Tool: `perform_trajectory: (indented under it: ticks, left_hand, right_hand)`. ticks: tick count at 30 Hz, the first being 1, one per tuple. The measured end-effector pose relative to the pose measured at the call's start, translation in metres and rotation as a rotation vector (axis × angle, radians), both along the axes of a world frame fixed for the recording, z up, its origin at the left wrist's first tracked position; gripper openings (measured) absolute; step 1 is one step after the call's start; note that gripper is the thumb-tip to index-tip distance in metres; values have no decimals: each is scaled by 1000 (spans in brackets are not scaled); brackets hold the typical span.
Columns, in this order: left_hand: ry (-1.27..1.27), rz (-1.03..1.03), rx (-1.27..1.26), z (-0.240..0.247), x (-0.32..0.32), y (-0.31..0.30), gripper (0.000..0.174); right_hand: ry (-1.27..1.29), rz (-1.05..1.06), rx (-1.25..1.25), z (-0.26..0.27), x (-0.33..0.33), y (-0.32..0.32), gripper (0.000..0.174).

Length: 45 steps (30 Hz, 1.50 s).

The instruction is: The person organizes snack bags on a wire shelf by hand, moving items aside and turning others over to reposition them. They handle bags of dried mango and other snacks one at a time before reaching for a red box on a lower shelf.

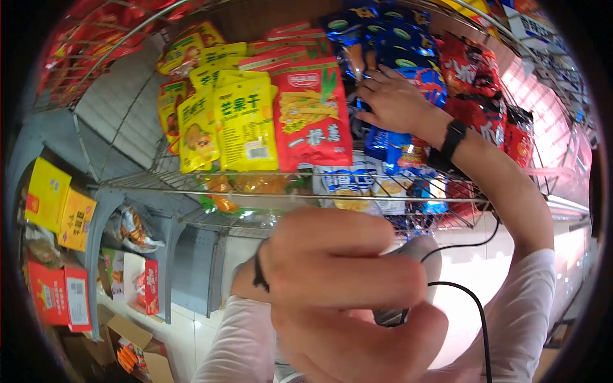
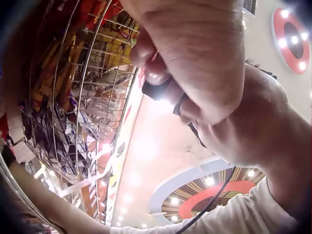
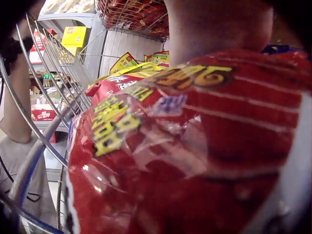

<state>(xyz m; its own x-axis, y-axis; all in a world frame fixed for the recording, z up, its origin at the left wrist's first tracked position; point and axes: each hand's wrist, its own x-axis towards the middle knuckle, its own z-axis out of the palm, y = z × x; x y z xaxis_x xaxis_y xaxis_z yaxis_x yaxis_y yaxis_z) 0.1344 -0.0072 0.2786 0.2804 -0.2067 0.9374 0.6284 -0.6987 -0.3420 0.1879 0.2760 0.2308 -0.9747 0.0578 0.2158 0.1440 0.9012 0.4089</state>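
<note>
My right hand (image 1: 393,99) lies over the dark blue snack bags (image 1: 402,38) in the wire basket, its fingers spread against the packs. Under its palm edge are brighter blue packs (image 1: 381,142). In the right wrist view a large red snack bag (image 3: 219,141) fills the foreground and hides that hand. My left hand (image 1: 345,281) is raised close before the head camera, blurred, fingers bent. In the left wrist view a dark object (image 2: 158,91) shows beside the left fingers (image 2: 146,48); I cannot tell whether they hold it.
Yellow dried-mango pouches (image 1: 246,121) and red snack packs (image 1: 313,115) stand left of my right hand. Red bags (image 1: 472,70) are to its right. The basket's wire rim (image 1: 294,193) runs along the front. Grey shelves (image 1: 195,268) with boxes stand lower left; a black cable (image 1: 476,300) hangs beside me.
</note>
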Motion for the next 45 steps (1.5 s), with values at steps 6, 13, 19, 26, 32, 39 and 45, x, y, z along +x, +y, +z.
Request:
perform_trajectory:
  ticks: [6, 13, 19, 26, 32, 39, 45]
  left_hand:
    - [-18, -37, -356, 4, 24, 14, 32]
    - [94, 184, -688, 3, 16, 17, 19]
    - [131, 213, -830, -3, 11, 24, 18]
    - [97, 291, -1059, -13, 12, 25, 30]
    - [167, 347, -1228, -14, 13, 26, 37]
    - [189, 380, -1277, -12, 14, 24, 41]
    - [174, 409, -1278, -13, 17, 23, 40]
  right_hand:
    - [45, 25, 19, -4, 0, 5, 45]
    - [67, 95, -28, 1, 1, 7, 41]
    - [80, 145, -87, 8, 4, 4, 37]
    - [40, 112, -44, 5, 4, 2, 37]
    - [-23, 94, -51, 2, 1, 1, 40]
    - [-41, -1, -17, -1, -2, -2, 45]
    - [-30, -58, 43, -4, -3, 0, 58]
